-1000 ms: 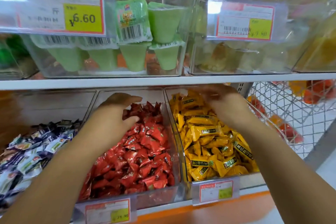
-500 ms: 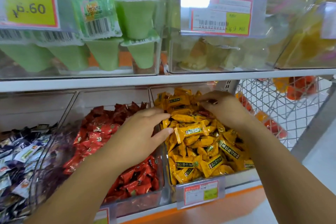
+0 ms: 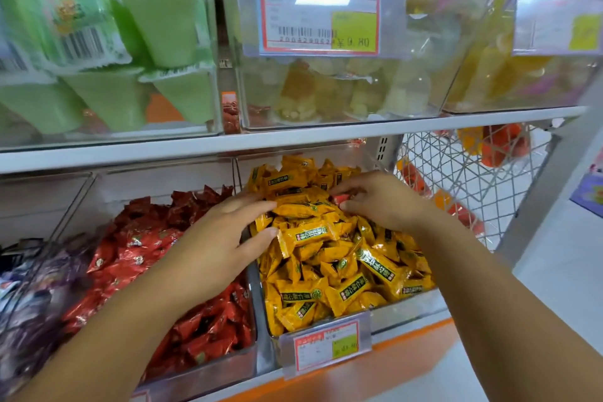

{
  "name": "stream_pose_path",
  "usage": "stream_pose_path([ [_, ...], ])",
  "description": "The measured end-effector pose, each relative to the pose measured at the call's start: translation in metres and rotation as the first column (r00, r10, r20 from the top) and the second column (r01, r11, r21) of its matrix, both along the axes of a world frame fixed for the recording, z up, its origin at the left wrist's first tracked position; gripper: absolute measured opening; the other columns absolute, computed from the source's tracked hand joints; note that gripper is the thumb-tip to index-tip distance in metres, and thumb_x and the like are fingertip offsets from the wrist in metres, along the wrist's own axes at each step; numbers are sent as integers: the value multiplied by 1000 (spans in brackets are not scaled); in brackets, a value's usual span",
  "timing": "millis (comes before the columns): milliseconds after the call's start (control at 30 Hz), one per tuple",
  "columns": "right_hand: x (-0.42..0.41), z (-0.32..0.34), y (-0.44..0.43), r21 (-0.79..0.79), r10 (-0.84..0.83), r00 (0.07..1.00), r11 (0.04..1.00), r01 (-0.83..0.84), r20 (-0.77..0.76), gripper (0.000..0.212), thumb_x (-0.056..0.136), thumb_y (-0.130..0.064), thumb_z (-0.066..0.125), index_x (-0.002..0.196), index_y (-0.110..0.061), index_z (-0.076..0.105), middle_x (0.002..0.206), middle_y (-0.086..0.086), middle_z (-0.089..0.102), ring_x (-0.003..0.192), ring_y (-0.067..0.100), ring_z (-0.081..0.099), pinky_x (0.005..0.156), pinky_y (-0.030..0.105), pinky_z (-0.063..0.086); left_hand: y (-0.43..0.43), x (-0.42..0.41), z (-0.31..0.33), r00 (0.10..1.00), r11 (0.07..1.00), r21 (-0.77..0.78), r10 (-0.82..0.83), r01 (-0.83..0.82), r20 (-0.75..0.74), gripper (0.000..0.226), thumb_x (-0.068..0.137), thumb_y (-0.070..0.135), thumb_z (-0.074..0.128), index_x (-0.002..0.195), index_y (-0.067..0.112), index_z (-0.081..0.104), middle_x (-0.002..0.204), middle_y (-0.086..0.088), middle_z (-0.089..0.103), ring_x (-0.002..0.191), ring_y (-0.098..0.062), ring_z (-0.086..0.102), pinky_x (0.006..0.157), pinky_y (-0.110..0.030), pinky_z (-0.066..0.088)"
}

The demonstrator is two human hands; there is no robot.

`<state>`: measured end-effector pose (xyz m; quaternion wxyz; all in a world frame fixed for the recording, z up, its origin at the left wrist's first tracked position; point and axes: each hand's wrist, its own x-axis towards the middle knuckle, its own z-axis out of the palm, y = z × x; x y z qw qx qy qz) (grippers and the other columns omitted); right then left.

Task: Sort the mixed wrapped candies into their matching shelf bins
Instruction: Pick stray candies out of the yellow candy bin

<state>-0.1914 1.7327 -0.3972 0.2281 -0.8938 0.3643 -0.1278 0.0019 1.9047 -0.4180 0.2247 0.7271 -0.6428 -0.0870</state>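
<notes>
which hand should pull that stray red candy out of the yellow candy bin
Right, probably. The right hand pinches the small red-wrapped candy lying among the yellow wrapped candies; the left hand rests open on the yellow pile, holding nothing, farther from it.

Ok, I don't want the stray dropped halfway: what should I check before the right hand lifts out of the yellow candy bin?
1. Stray found: ok. A red candy shows among the yellow candies.
2. Grip: ok. The right hand pinches it between thumb and fingers.
3. Path to the red bin: not ok. The left hand lies across the bins' shared edge, fingers on the yellow heap.
4. Room in the red bin: ok. Bare back wall shows above its heap.
5. Other strays in the yellow bin: cannot tell. Only the top layer shows.
</notes>
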Motion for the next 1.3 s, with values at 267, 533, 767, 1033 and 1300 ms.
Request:
stream_pose_path([
  [267, 6, 17, 11, -40, -116, 900, 988, 147, 421, 25, 89, -14, 66, 110, -25, 72, 97, -8, 70, 87, 5, 63, 65, 2, 43, 6, -5, 11, 992, 997, -8, 71, -70, 100, 68, 85, 64, 43, 147, 42, 26, 153, 15, 27, 140, -7, 23, 112, -26, 22],
  [533, 72, 4, 50, -102, -36, 796, 987, 122, 605, 21, 90, -14, 64, 110, -16, 72, 98, -10, 65, 88, -5, 55, 74, -3, 34, 42, -16, 6, 982, 988, 154, -61, 33, 181, 74, 88, 69, 32, 151, 43, 2, 155, 24, -19, 140, 5, -21, 120, -29, -1],
  [767, 108, 11, 64, -8, 153, 914, 987, -162, 374, 32, 98, -19, 51, 129, -24, 59, 124, -4, 63, 101, 2, 58, 85, 8, 43, 53, -7, -3, 982, 994, 68, -96, 86, 161, 72, 84, 71, 33, 148, 49, 8, 149, 33, -16, 134, 17, -23, 101, -5, -12],
  [1033, 0, 26, 4, -111, -151, 977, 980, 168, 152, 30, 90, -3, 54, 97, -24, 74, 101, -4, 72, 95, 12, 65, 78, 18, 49, 50, -2, -3, 987, 987, 97, -135, 126, 86, 71, 77, 76, 34, 141, 61, 8, 141, 47, -21, 127, 24, -26, 108, -14, -5],
  [1300, -26, 3, -9, -119, -68, 980, 992, 46, -185, 31, 95, -21, 57, 125, -25, 63, 129, -5, 60, 109, 14, 55, 87, 19, 36, 44, 4, -2, 989, 983, 119, -144, 139, 39, 74, 67, 84, 36, 135, 68, 12, 140, 49, -23, 131, 22, -22, 118, -26, 7],
])
